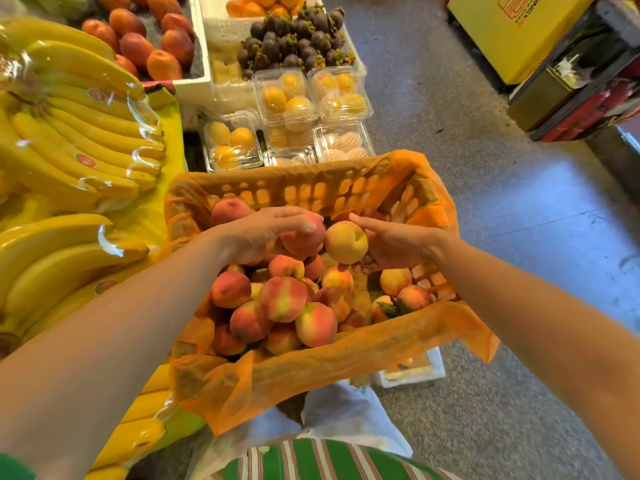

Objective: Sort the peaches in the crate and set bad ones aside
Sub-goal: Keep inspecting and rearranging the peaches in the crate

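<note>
1. Left hand (pixel 263 233): your fingers curl over the top of a red peach (pixel 303 239), lifted just above the heap. The grip is from above only, so if it loosens the fruit would probably drop onto the pile and bruise sound peaches.
2. Right hand (pixel 391 242): palm up, it cradles a pale yellow peach (pixel 346 242). The fingers curl beneath it and 1 finger lies straight along its upper side. The 2 held peaches sit touching or just beside each other, and pressing them together could mark the soft skin.
3. Sorting hazard: no separate place for rejects can be made out. A bad peach put back in the crate would be lost among the good ones.
4. White foam box (pixel 202 46), upper left: it holds red-orange fruit, beside film-wrapped bananas (pixel 69 133).
5. Clear clamshells (pixel 285 95), beyond the crate: they hold yellow fruit, some in foam netting. Behind them lie dark mangosteens (pixel 294 36).
6. Crate (pixel 311 194): orange and slotted, with an orange plastic liner (pixel 346 362) draped over its rim. The remaining peaches (pixel 282 299) are heaped toward its left and near side and lie sparser at the right.
7. Yellow carton (pixel 512 32), far right: its contents are not visible.
</note>
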{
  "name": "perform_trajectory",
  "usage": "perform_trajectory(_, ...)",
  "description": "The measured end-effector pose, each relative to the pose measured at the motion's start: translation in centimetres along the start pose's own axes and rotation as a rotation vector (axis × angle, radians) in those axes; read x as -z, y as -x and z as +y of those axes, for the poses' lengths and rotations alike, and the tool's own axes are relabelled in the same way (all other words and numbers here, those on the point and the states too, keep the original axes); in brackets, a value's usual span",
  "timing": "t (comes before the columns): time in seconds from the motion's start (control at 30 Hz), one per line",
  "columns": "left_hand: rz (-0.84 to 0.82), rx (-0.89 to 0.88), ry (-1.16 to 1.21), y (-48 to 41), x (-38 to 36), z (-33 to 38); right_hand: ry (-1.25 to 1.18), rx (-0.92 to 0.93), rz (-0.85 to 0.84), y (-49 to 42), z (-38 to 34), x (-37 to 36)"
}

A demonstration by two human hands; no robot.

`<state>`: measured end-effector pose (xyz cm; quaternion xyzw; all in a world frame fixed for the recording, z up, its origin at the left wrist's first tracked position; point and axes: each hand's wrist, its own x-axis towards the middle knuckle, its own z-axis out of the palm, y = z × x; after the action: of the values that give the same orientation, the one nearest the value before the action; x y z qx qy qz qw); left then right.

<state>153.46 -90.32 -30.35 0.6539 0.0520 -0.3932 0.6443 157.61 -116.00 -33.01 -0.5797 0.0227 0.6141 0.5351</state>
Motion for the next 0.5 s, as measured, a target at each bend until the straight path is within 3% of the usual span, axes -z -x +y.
perform_trajectory(0.17, 0.115, -0.09, -0.616, 1.0, 0.9, 0.2, 0.14, 0.143, 0.075, 0.1, -0.6, -1.1)
perform_trajectory(0.37, 0.093, -0.056, -1.283, 2.3, 2.1, 0.3, 0.274, 0.164, 0.177, -1.5, -1.9, -2.9)
perform_trajectory(0.5, 0.082, 0.02, -1.497, 2.9, 2.6, -0.8, 0.334, 0.152, 0.194, -1.9, -2.1, -3.7)
